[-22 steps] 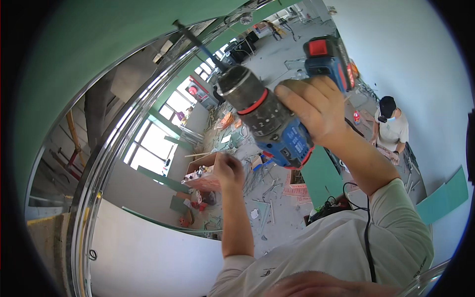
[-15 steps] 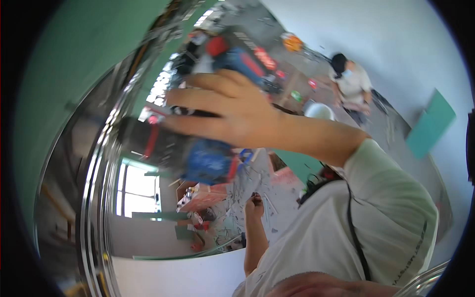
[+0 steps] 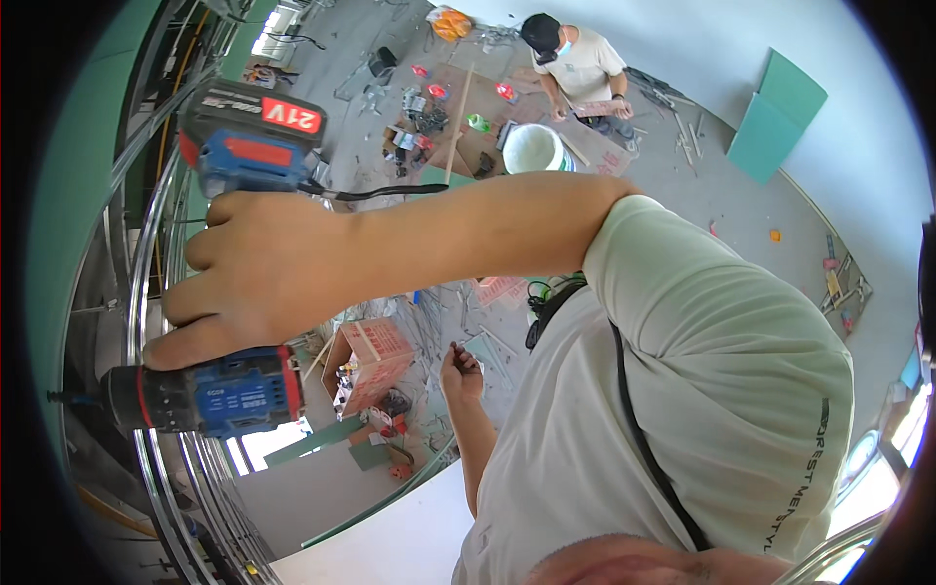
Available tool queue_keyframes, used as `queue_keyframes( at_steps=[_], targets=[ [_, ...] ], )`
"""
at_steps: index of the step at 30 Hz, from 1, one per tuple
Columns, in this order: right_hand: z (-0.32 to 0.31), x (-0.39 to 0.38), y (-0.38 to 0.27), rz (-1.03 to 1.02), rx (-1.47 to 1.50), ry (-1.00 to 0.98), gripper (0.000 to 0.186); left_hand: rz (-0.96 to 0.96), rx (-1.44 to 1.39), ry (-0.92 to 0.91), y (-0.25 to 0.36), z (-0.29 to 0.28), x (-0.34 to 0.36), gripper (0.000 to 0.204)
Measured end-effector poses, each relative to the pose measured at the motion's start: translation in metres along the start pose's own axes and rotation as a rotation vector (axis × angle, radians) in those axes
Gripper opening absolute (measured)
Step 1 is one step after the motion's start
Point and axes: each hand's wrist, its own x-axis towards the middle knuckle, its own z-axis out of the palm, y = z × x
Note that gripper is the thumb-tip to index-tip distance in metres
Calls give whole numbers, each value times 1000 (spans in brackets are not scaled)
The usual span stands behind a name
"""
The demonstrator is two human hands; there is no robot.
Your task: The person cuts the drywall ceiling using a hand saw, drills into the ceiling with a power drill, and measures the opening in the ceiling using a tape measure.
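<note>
My right hand [image 3: 258, 263] is wrapped round the handle of a blue and black cordless drill [image 3: 229, 392], with the arm stretched out to the left. Its battery pack [image 3: 255, 122] shows beyond the hand, while the handle is hidden by my fingers. The thin dark bit [image 3: 73, 398] points left, in among shiny metal studs [image 3: 146, 292]; whether it touches anything I cannot tell. Farther down, my left hand [image 3: 462, 372] is closed with the fingers curled up. Something small and dark may lie in those fingers, too small to make out.
A co-worker [image 3: 580, 68] crouches at the far side, holding a flat piece. Nearby stand a white bucket [image 3: 534, 148] and green boards [image 3: 775, 117]. Scraps and tools litter the floor round an open cardboard box [image 3: 369, 356]. Green board [image 3: 88, 127] lines the left.
The drill has gone left and my view has shifted, so the co-worker and bucket appear farther up and left. My right hand's fingers, spread and blurred before, now look curled tighter round the handle.
</note>
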Motion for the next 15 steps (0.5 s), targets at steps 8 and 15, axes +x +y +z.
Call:
queue_keyframes(
  at_steps=[8,15],
  targets=[
    [7,8,6,-44,-9,112,44,1,96,-29,-14,23,-9,13],
    [-11,-1,5,7,116,-96,47,-5,90,-10,-24,18,-8,12]
  ],
)
